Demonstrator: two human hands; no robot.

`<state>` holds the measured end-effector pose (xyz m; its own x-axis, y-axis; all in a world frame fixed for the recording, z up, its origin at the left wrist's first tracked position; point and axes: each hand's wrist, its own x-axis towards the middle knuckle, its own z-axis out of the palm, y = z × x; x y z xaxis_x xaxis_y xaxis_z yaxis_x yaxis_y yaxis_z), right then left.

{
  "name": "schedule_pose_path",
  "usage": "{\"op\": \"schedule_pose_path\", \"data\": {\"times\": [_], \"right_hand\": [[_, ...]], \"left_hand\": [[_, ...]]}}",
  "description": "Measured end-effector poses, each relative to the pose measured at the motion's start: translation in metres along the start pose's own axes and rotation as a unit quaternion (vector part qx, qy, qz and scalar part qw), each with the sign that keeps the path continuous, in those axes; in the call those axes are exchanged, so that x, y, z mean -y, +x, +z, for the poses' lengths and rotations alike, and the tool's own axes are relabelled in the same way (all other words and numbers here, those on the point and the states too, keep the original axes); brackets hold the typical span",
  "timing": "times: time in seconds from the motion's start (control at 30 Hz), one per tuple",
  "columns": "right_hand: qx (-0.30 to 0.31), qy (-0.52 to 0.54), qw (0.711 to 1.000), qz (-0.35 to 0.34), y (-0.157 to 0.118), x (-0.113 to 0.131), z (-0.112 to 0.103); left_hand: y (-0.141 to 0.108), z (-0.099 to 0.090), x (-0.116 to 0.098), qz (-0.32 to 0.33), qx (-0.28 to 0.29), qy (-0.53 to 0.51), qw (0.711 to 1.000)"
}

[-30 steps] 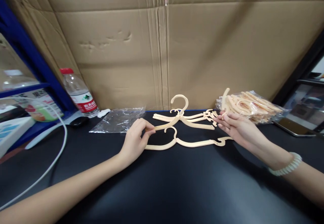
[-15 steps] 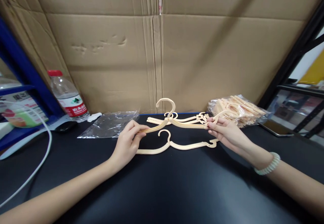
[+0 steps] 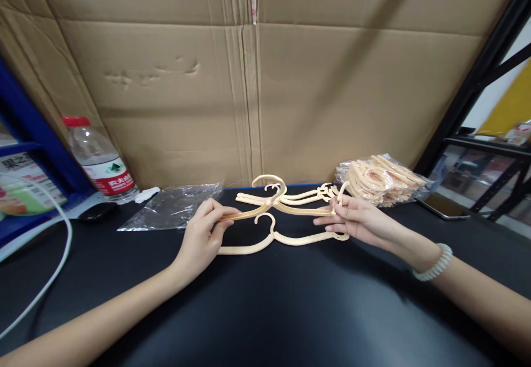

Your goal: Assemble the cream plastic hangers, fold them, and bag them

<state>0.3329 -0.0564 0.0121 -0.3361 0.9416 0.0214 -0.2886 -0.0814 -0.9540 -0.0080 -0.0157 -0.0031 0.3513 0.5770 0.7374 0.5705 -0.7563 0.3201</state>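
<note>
A cream plastic clothes hanger [image 3: 253, 212] is held just above the black table between my two hands. My left hand [image 3: 204, 231] pinches the end of its left arm. At the other end, my right hand [image 3: 359, 217] is closed on the right arm's tip, where a small hook piece pokes up by the fingers. Nearer to me, a second cream hanger [image 3: 302, 239] lies flat on the table, its left end hidden behind my left hand. Behind the held hanger, several more hangers [image 3: 305, 195] lie together.
A clear bag packed with cream hanger parts [image 3: 384, 179] lies at the back right beside a phone [image 3: 442, 206]. At the back left lies a flat clear plastic bag [image 3: 166, 206]. Further left stand a red-capped bottle [image 3: 99, 159] and a white cable [image 3: 62, 262]. Cardboard [image 3: 166, 79] walls the back.
The held hanger's big hook has tilted back and dropped lower. My right fingers have shifted their grip at its right end, and the small hook piece there now stands more upright. The view has swung slightly right.
</note>
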Motion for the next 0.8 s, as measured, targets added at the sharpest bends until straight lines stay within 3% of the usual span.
{"op": "schedule_pose_path", "data": {"times": [0.8], "right_hand": [[-0.046, 0.022, 0.997, 0.056, 0.0008, -0.0035, -0.0002]], "left_hand": [[0.0024, -0.0007, -0.0055, -0.009, -0.009, 0.001, 1.000]]}}
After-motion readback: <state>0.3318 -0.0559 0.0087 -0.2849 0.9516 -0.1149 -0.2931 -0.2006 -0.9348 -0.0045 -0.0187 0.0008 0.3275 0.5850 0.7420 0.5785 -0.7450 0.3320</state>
